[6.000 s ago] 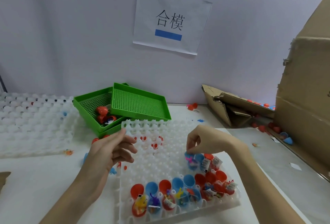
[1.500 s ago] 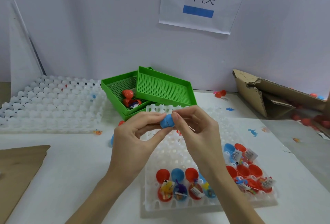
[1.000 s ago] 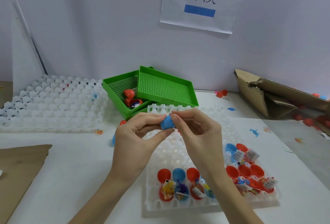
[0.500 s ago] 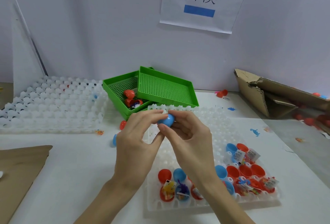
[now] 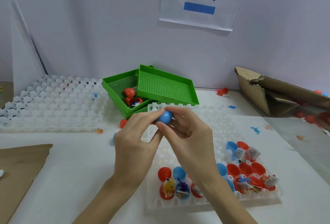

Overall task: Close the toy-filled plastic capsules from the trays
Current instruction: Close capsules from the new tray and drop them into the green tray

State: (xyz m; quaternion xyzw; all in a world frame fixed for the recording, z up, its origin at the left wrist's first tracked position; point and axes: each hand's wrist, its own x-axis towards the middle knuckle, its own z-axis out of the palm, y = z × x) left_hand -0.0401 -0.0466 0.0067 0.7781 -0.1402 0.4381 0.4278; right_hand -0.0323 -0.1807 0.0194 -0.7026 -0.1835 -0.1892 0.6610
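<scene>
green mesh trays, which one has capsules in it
The lower green mesh tray, on the left; red capsules lie in it. The upper green mesh tray, stacked askew on it, holds none.

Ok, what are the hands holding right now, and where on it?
Both hands pinch one blue capsule above the white tray: left hand on its left end, right hand on its right end and underside.

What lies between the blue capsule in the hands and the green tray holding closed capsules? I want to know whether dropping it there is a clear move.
Nothing visible blocks it. The blue capsule, pinched by the left hand and right hand, is held just in front of the green tray; only the white tray's far edge lies below.
</scene>
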